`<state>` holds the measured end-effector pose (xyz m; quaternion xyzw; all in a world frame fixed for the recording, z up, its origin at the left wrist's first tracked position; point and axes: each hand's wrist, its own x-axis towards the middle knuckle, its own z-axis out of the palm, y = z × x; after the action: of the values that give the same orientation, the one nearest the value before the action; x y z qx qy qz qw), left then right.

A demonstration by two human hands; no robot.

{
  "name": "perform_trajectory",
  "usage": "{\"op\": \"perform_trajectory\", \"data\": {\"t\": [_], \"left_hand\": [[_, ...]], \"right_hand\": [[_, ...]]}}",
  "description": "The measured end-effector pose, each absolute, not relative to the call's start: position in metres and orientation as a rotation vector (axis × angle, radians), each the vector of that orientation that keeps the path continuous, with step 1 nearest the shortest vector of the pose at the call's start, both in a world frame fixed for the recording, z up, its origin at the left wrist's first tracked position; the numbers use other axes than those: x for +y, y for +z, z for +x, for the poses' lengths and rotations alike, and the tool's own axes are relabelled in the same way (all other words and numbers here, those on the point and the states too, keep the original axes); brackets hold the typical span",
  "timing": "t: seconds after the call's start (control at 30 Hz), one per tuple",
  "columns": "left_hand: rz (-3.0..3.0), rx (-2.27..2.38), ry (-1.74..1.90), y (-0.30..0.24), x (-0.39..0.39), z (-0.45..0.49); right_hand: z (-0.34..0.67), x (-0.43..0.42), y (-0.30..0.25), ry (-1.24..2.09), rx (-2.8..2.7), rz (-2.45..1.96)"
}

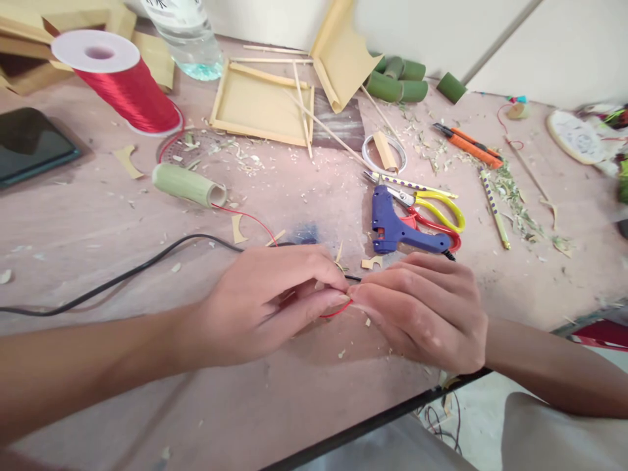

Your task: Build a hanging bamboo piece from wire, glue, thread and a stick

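A thin red cord [335,311] runs between the fingertips of my two hands, low over the table's front part. My left hand [275,301] pinches it between thumb and forefinger. From the right, my right hand [426,307] pinches at the same spot, fingers curled, the tips of both hands almost touching. Whatever else sits between the fingertips is too small to make out. Another stretch of red cord leads from a pale green bamboo tube [184,186] towards my left hand. Just beyond my right hand lies a blue glue gun [392,226].
Scissors [439,210], a tape roll [402,157], an orange cutter [471,145] and bamboo pieces [397,82] lie right of centre. A red cord spool [127,91], water bottle [189,39], phone [34,145] and wooden frame [262,134] stand behind. A black cable [118,281] crosses the left.
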<state>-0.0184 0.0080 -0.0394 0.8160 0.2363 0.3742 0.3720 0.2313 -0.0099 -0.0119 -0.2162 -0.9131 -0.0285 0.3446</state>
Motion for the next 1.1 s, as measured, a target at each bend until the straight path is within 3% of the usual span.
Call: {"op": "perform_trajectory", "data": {"t": [0.3,0.6,0.8,1.1], "left_hand": [[2.035,0.688,0.965,-0.033,0.01,-0.016],[2.007,0.988,0.999,-0.032,0.022,-0.015],[1.899,1.052,0.953,-0.036,0.027,-0.016],[1.677,1.07,0.89,-0.022,0.002,-0.015]], "right_hand": [[0.235,-0.003,-0.007,-0.127,-2.388,-0.577],[0.283,0.068,0.029,-0.145,-2.46,-1.646],[0.325,0.104,0.035,-0.23,-2.645,-1.91],[0.388,0.163,0.021,-0.31,-2.316,-2.291]]}}
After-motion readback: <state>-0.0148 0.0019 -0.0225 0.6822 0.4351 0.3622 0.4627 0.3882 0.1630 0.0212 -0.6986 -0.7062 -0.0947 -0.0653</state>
